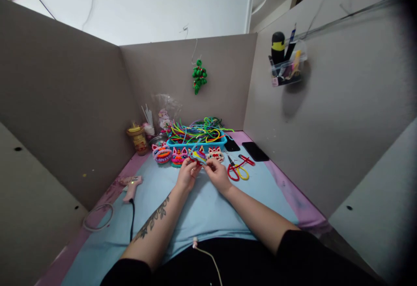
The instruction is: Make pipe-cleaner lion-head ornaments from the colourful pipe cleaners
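A small multicoloured fuzzy-stem piece (198,155), with blue, yellow, purple and red strands, is held up between both hands near the middle of the table. My left hand (188,172) has its fingers closed round the piece's left and lower side. At the lower right edge, the fingertips of my right hand (216,173) pinch the same piece. Behind and beside the hands stand finished-looking fuzzy animal heads: a purple one (162,153), a pink one (179,157) and a cream and red one (215,154).
A blue basket (195,146) of coloured stems stands behind. Scissors (237,171), a red tool (246,160) and dark phones (255,151) lie right. A pink glue gun (133,188) with a black cord lies left, near a cup (139,140). Panels enclose three sides.
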A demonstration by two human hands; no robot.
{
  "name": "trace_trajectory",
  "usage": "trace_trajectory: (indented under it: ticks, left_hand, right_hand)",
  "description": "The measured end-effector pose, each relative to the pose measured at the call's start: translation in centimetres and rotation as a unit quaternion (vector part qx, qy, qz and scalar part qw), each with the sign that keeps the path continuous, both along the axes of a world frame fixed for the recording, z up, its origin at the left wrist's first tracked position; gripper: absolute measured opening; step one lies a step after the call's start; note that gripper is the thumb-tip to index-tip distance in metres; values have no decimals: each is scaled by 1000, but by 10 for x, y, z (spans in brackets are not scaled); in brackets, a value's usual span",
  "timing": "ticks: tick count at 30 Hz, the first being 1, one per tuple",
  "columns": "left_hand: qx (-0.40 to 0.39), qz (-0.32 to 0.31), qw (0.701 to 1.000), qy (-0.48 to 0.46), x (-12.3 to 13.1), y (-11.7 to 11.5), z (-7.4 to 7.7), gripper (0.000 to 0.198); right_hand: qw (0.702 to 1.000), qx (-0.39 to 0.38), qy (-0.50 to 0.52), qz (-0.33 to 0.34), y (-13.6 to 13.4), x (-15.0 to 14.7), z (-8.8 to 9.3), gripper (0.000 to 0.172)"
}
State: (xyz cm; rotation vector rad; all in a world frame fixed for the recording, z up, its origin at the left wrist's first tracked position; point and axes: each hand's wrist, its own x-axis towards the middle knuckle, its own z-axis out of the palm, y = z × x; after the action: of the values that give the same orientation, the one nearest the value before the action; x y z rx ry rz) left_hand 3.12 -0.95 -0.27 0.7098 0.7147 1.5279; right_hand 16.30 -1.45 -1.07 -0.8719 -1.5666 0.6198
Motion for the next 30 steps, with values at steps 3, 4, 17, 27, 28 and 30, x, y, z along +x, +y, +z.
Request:
trace_trajectory:
  ticks: [3, 4, 17, 27, 28, 30]
  left_hand:
    - [-3, 8, 1000, -1, 0, 0, 1, 27]
    - [-4, 8, 1000, -1, 0, 0, 1, 26]
    - [-19, -33, 999, 7, -1, 0, 0, 23]
    - [8, 74, 996, 54, 3, 3, -3, 30]
    - [13, 87, 994, 63, 4, 3, -3, 30]
    - [21, 102, 991, 80, 5, 3, -3, 31]
  right_hand:
    - [1000, 5, -8, 0, -1, 0, -1, 14]
    - [1000, 7, -10, -2, -1, 0, -1, 14]
    - [999, -27, 26, -12, 9, -3, -8, 15]
    - [991, 15, -81, -102, 13, -1, -8, 19]
    - [991, 7, -80, -103, 13, -2, -8, 22]
    - [991, -14, -79, -104, 13, -3, -10, 22]
